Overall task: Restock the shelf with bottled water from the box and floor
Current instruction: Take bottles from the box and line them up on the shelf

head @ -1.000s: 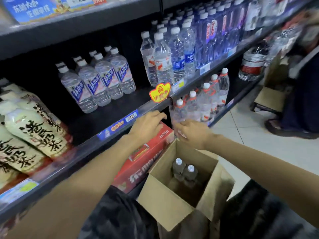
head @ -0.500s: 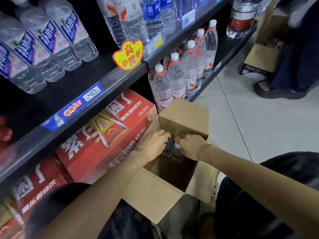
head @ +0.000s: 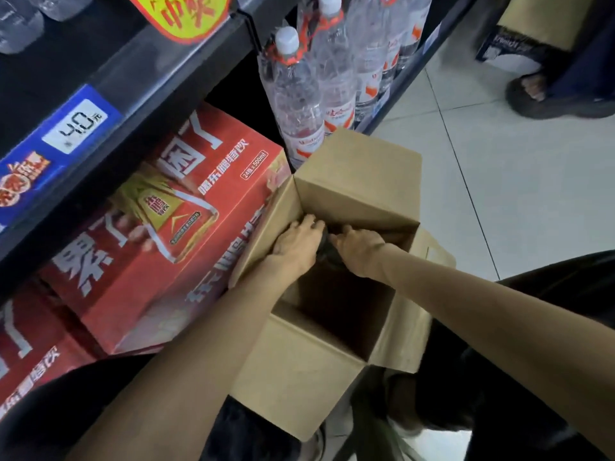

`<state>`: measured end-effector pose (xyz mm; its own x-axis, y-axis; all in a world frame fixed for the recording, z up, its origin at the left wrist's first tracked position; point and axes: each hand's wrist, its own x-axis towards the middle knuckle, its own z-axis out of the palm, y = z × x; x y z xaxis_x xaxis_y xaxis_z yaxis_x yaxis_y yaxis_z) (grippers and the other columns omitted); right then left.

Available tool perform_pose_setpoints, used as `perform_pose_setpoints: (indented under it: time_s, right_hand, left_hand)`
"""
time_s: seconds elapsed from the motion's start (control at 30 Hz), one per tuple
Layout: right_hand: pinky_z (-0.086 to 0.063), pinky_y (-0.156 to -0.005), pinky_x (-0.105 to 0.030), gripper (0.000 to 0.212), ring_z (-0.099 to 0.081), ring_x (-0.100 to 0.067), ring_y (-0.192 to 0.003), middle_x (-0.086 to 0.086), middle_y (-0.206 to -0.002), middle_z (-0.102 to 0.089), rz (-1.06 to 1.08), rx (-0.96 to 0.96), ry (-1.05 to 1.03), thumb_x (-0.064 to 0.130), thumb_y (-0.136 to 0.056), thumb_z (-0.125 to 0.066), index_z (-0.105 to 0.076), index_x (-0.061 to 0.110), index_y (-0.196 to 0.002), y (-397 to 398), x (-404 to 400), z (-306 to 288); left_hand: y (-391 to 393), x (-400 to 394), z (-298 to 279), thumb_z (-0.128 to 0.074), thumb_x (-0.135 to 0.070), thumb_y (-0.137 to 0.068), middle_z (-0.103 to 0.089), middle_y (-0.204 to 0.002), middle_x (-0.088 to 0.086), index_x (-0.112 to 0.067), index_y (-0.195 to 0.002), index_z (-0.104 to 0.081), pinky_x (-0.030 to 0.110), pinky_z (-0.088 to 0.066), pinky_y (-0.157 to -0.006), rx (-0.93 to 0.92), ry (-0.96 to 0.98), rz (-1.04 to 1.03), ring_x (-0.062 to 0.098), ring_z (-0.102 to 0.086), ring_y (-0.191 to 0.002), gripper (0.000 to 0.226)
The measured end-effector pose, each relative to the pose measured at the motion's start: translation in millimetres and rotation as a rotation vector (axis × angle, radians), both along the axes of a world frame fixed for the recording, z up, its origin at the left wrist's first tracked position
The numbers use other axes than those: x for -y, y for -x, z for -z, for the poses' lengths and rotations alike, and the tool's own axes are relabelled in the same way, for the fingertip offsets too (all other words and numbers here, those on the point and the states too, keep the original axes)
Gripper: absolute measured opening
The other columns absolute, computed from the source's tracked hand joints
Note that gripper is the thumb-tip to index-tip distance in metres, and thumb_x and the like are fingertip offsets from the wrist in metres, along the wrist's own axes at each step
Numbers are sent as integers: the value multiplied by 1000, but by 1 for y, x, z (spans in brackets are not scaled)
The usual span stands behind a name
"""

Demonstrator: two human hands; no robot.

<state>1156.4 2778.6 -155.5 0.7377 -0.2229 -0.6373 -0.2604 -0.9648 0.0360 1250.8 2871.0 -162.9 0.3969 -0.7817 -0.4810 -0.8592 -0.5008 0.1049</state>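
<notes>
Grip status: the left hand point(head: 294, 249) and the right hand point(head: 361, 252) both reach into the open cardboard box point(head: 357, 181), side by side near its far inner wall. The fingers of each hand curl downward around something dark between them. That item is mostly hidden by the hands and by shadow, so it cannot be told from this view whether each hand grasps a bottle or only touches one.

Box: it stands on the tiled floor point(head: 499, 181), flaps folded outward, directly in front of the bottom shelf level. The part of the interior nearer the person is dark, and no contents can be made out there.

Stock locations:
- Large water bottles point(head: 301, 104) with white caps and red neck handles stand in a row on the lowest shelf level, just behind the box's far flap.
- Red drink cartons point(head: 186, 207) lie stacked under the shelf point(head: 139, 64), touching the box's left side.
- A blue price tag point(head: 71, 126) sits on the shelf edge, with a yellow promotional sign point(head: 188, 15) beside it.

Surroundings: a second person's sandalled foot point(head: 545, 98) stands on the floor at upper right, next to another cardboard carton point(head: 522, 38).
</notes>
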Motion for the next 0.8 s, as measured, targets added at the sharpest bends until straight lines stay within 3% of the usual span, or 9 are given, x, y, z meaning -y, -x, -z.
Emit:
perform_pose_setpoints:
  time_s: [0.1, 0.27, 0.5, 0.67, 0.8]
  right_hand:
    - [-40, -105, -37, 70, -43, -30, -133, -22, -150, -29, -3, -1, 12, 18, -100, -42, 1, 14, -155, -4, -2, 3]
    - [-40, -105, -39, 70, -43, -33, -132, -24, -149, -31, 72, -36, -20, 15, -101, -40, 5, 12, -154, -8, -6, 10]
    - [-41, -104, -40, 61, -47, -32, -130, -14, -146, -43, 78, -58, -38, 13, -100, -42, -14, 16, -154, 2, -3, -2]
    - [-42, -100, -41, 42, -51, -31, -128, -10, -138, -52, 32, -24, -25, 15, -99, -44, -38, 16, -141, 12, -7, -22]
    - [-45, -94, -40, 36, -56, -32, -121, -10, -131, -57, 25, 38, -70, 14, -97, -46, -43, 18, -133, 21, -9, -50]
  left_hand:
    - [0, 6, 6, -59, -5, -86, -39, -134, 12, -11, -131, -45, 42, -46, -92, 29, 4, 3, 36, -58, -112, 47]
    - [2, 11, 12, -61, 1, -83, -32, -139, 13, -15, -134, -41, 44, -49, -86, 24, 26, -55, 41, -62, -103, 58]
    - [3, 3, 6, -64, 0, -84, -38, -131, 15, -12, -125, -46, 43, -49, -88, 68, -23, 5, 40, -62, -105, 47]
    - [7, -10, -13, -60, -2, -87, -42, -126, 15, -13, -119, -49, 45, -48, -93, 25, -1, -90, 41, -59, -107, 36]
    - [9, -20, -39, -59, -4, -86, -42, -123, 12, -14, -112, -52, 47, -46, -95, -72, 60, -154, 39, -55, -110, 28]
